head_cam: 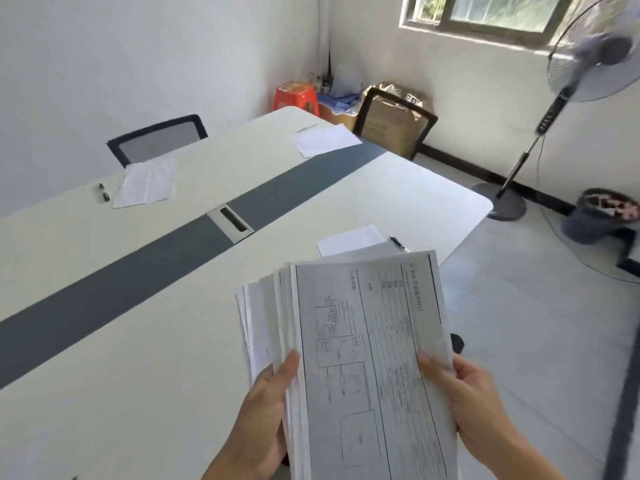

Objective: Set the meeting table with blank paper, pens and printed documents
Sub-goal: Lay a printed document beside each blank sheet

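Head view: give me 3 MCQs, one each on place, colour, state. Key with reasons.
1. Where is the pen nearest the person?
A. right of a blank sheet
B. on the grey strip
C. on a chair

2. Colour of the stool in the corner?
A. blue
B. red
C. black

3. The printed stack is:
A. flat on the table
B. held in both hands
C. on the floor

Key: 1 A, it lies beside the blank sheet. 2 B, red plastic. 3 B, left hand and right hand grip it.
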`<action>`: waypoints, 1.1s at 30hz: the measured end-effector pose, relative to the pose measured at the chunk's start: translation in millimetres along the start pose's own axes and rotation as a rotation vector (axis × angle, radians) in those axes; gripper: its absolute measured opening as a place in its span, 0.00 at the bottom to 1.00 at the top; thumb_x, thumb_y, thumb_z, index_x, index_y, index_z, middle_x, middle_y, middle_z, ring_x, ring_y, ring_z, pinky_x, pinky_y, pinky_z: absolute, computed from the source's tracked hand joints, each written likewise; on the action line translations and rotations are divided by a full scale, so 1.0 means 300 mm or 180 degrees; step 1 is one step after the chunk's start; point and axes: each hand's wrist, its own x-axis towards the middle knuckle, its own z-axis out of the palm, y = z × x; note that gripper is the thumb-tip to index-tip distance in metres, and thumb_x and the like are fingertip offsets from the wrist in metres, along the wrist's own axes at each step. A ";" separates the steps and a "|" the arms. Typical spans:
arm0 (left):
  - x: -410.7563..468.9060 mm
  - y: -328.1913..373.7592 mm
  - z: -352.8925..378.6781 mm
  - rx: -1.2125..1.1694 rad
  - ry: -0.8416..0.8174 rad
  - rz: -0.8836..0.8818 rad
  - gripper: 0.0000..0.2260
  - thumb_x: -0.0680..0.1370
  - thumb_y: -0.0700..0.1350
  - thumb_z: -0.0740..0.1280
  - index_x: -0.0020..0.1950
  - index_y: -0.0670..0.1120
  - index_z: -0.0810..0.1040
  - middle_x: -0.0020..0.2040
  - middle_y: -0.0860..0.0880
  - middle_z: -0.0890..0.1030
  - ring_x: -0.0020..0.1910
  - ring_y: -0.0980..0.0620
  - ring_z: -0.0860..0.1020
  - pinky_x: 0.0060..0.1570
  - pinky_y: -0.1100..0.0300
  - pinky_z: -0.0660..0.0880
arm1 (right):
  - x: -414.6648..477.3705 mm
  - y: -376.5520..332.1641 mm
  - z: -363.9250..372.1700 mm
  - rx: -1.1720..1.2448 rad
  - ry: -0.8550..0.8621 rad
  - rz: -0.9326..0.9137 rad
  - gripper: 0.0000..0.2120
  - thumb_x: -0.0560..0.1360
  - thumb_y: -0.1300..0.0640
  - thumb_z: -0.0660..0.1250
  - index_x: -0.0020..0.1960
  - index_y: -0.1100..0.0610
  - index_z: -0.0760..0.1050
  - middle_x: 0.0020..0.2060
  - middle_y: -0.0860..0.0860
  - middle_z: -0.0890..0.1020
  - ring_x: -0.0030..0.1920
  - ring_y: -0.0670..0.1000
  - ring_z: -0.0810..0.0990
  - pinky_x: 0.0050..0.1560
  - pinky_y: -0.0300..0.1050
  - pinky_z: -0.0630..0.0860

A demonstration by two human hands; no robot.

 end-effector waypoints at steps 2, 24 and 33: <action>0.011 -0.025 0.063 0.0061 -0.0018 0.0011 0.24 0.71 0.53 0.69 0.63 0.43 0.75 0.55 0.43 0.84 0.57 0.42 0.81 0.64 0.41 0.72 | -0.011 -0.001 -0.074 0.0105 0.0181 -0.0189 0.10 0.69 0.58 0.73 0.45 0.65 0.82 0.42 0.66 0.85 0.40 0.66 0.85 0.42 0.60 0.82; 0.391 -0.392 1.145 0.0668 -0.0476 -0.0503 0.23 0.73 0.51 0.68 0.64 0.39 0.76 0.58 0.34 0.81 0.57 0.33 0.80 0.62 0.37 0.73 | 0.283 -0.149 -1.197 0.0935 0.1588 -0.0419 0.04 0.76 0.61 0.68 0.50 0.60 0.78 0.39 0.54 0.87 0.39 0.56 0.87 0.35 0.49 0.84; 0.832 -0.349 1.498 0.0772 -0.0630 -0.0666 0.26 0.68 0.50 0.71 0.62 0.37 0.76 0.54 0.35 0.83 0.52 0.34 0.82 0.55 0.40 0.77 | 0.666 -0.356 -1.428 0.1061 0.1544 -0.0176 0.06 0.76 0.63 0.67 0.51 0.64 0.80 0.40 0.59 0.87 0.37 0.57 0.87 0.35 0.51 0.84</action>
